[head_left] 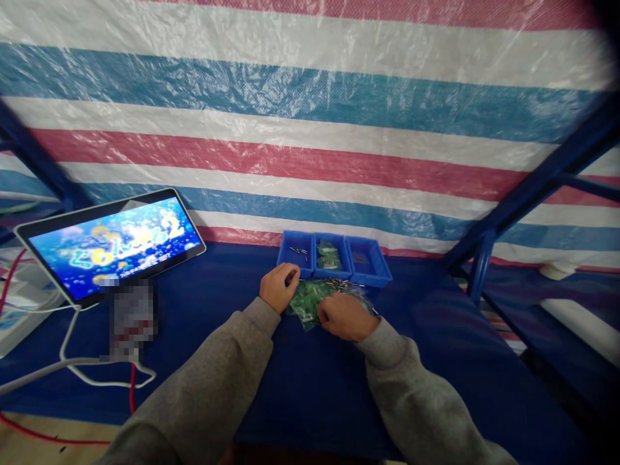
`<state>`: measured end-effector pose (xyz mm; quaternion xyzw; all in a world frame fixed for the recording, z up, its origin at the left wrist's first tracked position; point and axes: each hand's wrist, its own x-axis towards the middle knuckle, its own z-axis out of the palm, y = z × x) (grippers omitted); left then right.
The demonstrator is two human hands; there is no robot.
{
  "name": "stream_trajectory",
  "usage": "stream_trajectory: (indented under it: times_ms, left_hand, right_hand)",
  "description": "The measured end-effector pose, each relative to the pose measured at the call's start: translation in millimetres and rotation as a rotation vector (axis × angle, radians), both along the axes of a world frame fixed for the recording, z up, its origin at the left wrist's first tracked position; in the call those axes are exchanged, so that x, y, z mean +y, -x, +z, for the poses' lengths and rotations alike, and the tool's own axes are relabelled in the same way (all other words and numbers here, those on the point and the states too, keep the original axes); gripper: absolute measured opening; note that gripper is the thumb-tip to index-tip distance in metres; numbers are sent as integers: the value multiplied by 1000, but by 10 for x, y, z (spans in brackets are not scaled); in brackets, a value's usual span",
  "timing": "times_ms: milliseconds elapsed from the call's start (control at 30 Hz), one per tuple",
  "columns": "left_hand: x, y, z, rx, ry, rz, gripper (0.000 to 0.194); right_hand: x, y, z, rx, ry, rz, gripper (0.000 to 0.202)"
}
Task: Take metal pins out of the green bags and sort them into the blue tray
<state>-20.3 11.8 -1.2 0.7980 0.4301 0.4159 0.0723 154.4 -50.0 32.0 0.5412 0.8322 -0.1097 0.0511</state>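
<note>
The left hand (279,288), in the head view, is curled at the left side of a pile of green packets (306,303); the right hand (345,316) is curled over the pile's right part. Whether either grips anything cannot be told. The packets are clear, glossy and crumpled, with green showing through, and lie toward the far edge of the blue table (300,394). Slim metal pieces (339,283) lie along the pile's far side. Three blue bins (369,280) stand beyond, nearest that edge; the middle one contains similar packets.
</note>
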Motion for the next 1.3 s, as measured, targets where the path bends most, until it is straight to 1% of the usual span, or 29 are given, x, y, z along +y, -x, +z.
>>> stream_trajectory:
  times_ms: [233,367,500,667,767,867,933,1067,1300]
  left_hand:
    - [-6,-6,-12,-31,-5,-8,13]
    - [-15,-6,-9,-43,-1,0,13]
    - [-15,-6,-14,-63,-5,0,13]
    - [-16,-5,-19,-91,-25,-10,18]
    - [-32,-7,-8,-116,-29,-30,20]
    - [-61,-16,15,-125,-36,-73,21]
    - [-79,-23,29,-115,-40,-116,22]
    - [-95,-32,30,-103,-30,-182,22]
    - [-76,-41,-7,-112,-58,-222,18]
  right_hand:
    - [6,10,5,25,24,-4,14]
    - [28,8,24,134,19,-8,10]
    - [58,11,25,347,-71,-75,6]
    - [113,-24,-31,749,-277,-233,4]
    - [139,-47,-78,988,-271,-335,2]
    - [164,-59,-108,1223,-231,-414,10]
    - [184,-68,-116,1343,-219,-441,16]
    - [224,-95,-130,1456,-229,-465,24]
    - [234,-94,-166,1506,-154,-465,27]
